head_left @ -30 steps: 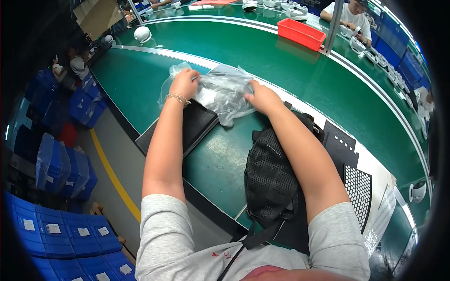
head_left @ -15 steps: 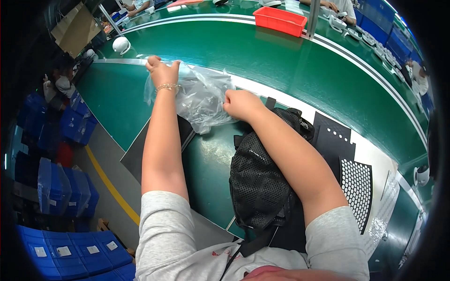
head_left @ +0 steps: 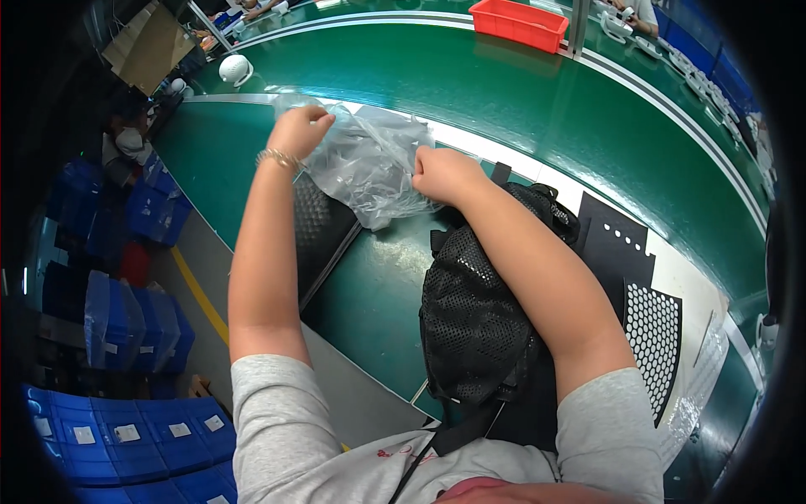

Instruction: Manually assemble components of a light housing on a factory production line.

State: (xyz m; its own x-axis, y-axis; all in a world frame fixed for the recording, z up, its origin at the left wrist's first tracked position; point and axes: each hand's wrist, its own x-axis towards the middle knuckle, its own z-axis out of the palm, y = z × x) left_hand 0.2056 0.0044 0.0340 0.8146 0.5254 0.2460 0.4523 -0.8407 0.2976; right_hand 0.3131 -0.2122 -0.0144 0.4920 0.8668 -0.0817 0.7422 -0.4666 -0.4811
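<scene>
A clear, crumpled plastic bag [head_left: 367,168] is stretched between my two hands above the far side of the green work table [head_left: 369,311]. My left hand [head_left: 300,133] is closed, thumb against fingers, on the bag's left part. Curled into a fist, my right hand [head_left: 449,175] grips the bag's right edge. Below my right forearm lies a black mesh backpack [head_left: 474,328] with straps, partly covered by the arm. A black textured panel [head_left: 317,223] rests beside my left forearm, partly hidden by it and the plastic.
Black perforated sheets [head_left: 655,344] lie at the right, with clear wrap [head_left: 701,395] beside them. Past the table runs a green conveyor [head_left: 579,134] carrying a red bin [head_left: 520,25] and a white rounded device [head_left: 235,70]. Blue crates [head_left: 126,433] stand at lower left. Other people work farther off.
My view has shifted slightly, moving the scene a little right and up. My left forearm has swung outward to the left, uncovering more of the textured panel. Both hands stay at the plastic bag.
</scene>
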